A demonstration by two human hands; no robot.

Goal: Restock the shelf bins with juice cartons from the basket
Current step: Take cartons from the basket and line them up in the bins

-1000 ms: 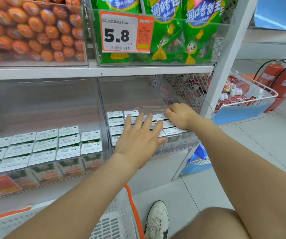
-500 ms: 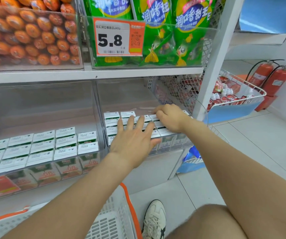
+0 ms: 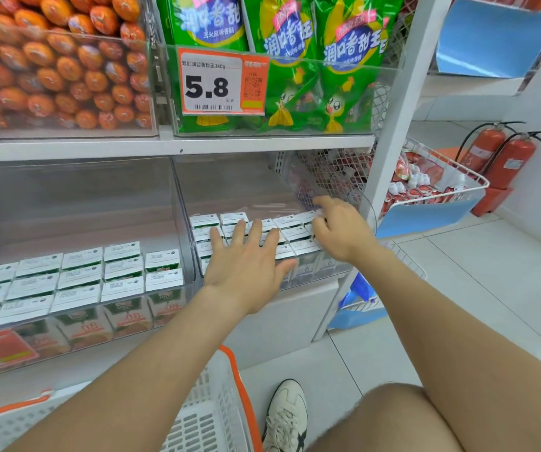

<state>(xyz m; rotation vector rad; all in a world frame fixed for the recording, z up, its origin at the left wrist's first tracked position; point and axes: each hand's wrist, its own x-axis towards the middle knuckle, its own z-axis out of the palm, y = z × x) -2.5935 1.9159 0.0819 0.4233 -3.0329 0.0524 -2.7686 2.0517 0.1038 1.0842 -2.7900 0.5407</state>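
Since the earlier frame our right hand (image 3: 340, 226) has stuck its index finger out toward the back right corner of the right bin (image 3: 236, 184), other fingers curled down on the rear-right juice cartons (image 3: 233, 220); we cannot tell if it pinches one. Our left hand (image 3: 246, 265) stays flat, fingers spread, pressing the carton tops mid-bin. More cartons fill the front rows of the left bin (image 3: 66, 197), and the basket (image 3: 210, 419) sits below beside our shoe (image 3: 287, 415).
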